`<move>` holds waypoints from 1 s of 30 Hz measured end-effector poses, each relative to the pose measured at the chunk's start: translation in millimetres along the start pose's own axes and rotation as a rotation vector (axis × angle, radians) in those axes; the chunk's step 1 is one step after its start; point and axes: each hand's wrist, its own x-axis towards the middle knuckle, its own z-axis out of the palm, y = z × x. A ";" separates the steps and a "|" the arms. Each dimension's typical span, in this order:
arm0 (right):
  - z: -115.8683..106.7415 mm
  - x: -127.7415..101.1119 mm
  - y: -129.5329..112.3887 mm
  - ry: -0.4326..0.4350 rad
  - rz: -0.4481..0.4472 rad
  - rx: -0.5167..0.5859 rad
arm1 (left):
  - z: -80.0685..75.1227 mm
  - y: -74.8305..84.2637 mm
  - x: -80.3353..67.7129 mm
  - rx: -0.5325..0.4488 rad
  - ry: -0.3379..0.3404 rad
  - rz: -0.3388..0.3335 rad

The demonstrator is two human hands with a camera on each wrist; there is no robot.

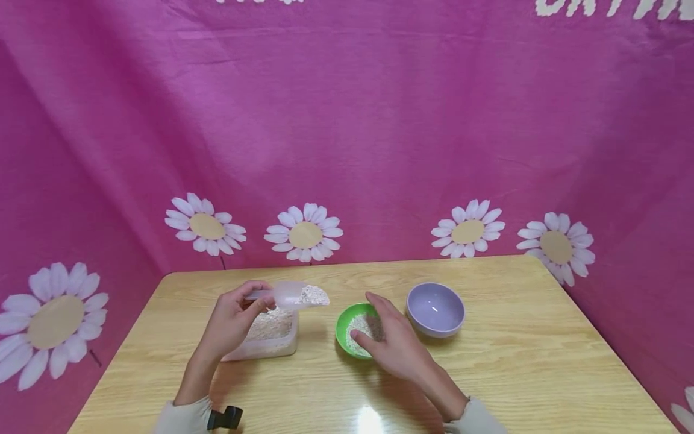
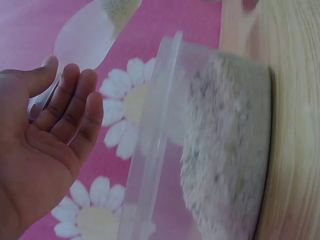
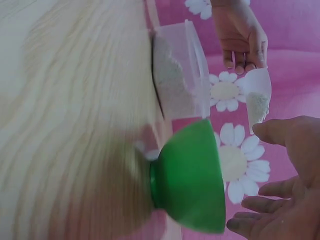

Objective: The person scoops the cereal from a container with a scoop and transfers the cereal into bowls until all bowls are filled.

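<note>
- Left hand (image 1: pixel 233 319) is pinching the handle of a clear scoop (image 1: pixel 284 295) between thumb and fingers, so that one's taken.
- The scoop sticks out to the right of that hand, long axis running left to right and pretty much level, mouth end aimed rightward with pale powder (image 1: pixel 313 295) sitting in it.
- Below the left hand and scoop is the clear tub (image 1: pixel 267 348), more of the same-looking stuff inside.
- Here's the key bit — the green bowl (image 1: pixel 341 331) is right of the scoop's mouth and a little closer to the person. There's a gap between them sideways, and the scoop sits higher than the bowl's rim.
- Right hand (image 1: pixel 398 340) is way nearer that bowl: holding nothing, thumb and fingers spread wide over its right side. Can't tell if it's touching the rim.
- Farther right on the surface (image 1: pixel 515 361) — a purple bowl (image 1: pixel 434 304), just past the right hand.
</note>
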 end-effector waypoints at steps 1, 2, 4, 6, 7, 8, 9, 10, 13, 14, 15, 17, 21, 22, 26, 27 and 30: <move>-1.1 -1.0 2.0 0.002 0.003 -0.008 | 2.9 1.0 1.0 -0.003 -0.006 -0.001; -2.3 -2.2 3.6 0.005 0.004 -0.014 | 5.9 1.9 1.8 -0.007 -0.013 0.002; -4.0 -4.8 7.1 0.007 0.009 -0.024 | 11.7 3.8 3.5 -0.017 -0.027 0.011; -5.0 -7.5 10.9 0.006 0.009 -0.032 | 17.2 5.7 4.8 -0.028 -0.046 0.021; -5.4 -8.9 12.7 0.005 0.008 -0.036 | 19.9 6.8 5.4 -0.031 -0.054 0.027; -5.6 -10.4 14.5 0.002 0.008 -0.039 | 22.4 7.7 6.0 -0.035 -0.063 0.032; -5.7 -11.9 16.3 0.000 0.007 -0.039 | 25.0 8.7 6.7 -0.037 -0.072 0.035; -5.8 -13.4 18.1 0.000 0.004 -0.041 | 27.4 9.7 7.4 -0.041 -0.083 0.037; -6.6 -17.7 22.7 -0.013 0.015 -0.036 | 34.4 12.1 10.0 -0.039 -0.119 0.044; -6.8 -19.1 24.1 -0.019 0.021 -0.031 | 36.7 12.7 11.0 -0.037 -0.133 0.048; -7.1 -20.3 25.4 -0.024 0.027 -0.025 | 39.0 13.1 11.9 -0.031 -0.146 0.055; -7.6 -22.4 27.7 -0.035 0.043 -0.010 | 43.6 13.7 13.5 -0.011 -0.169 0.075; -5.8 -23.5 31.7 -0.043 0.053 0.010 | 51.0 15.7 16.4 0.043 -0.203 0.124; -5.2 -23.3 32.4 -0.043 0.054 0.013 | 52.5 16.4 17.2 0.055 -0.215 0.133; -3.6 -22.3 34.6 -0.041 0.065 0.016 | 57.6 20.5 20.8 0.088 -0.280 0.143; -3.3 -22.0 35.2 -0.040 0.066 0.017 | 58.6 21.7 21.7 0.101 -0.298 0.145; -3.1 -21.4 36.2 -0.042 0.076 0.021 | 60.9 25.6 24.9 0.152 -0.347 0.167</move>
